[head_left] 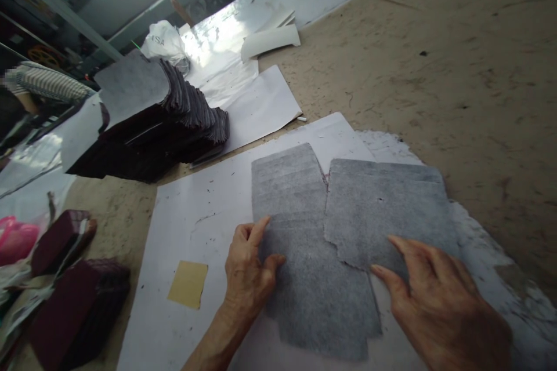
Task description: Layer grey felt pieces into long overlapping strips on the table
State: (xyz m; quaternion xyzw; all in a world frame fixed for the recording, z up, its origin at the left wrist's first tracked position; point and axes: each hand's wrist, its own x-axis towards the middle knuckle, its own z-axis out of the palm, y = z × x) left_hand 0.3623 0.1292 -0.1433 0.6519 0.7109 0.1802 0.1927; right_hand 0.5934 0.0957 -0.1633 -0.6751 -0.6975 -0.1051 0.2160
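A flat grey die-cut sheet [313, 232], shaped like an unfolded box with flaps, lies on a white paper sheet [195, 214]. My left hand [248, 272] rests on the sheet's left edge, its thumb and forefinger pinched together at the border. My right hand [435, 301] lies on the lower right part of the grey sheet with its fingers stretched out flat, holding nothing. A small tan square of paper [188, 284] lies on the white sheet, left of my left hand.
A tall stack of grey-and-maroon die-cut sheets [161, 122] stands at the back left. Maroon folded pieces [73, 307] lie at the near left. White sheets [256, 98] and a white bag [165, 40] sit farther back. A person's striped sleeve [47, 84] shows far left.
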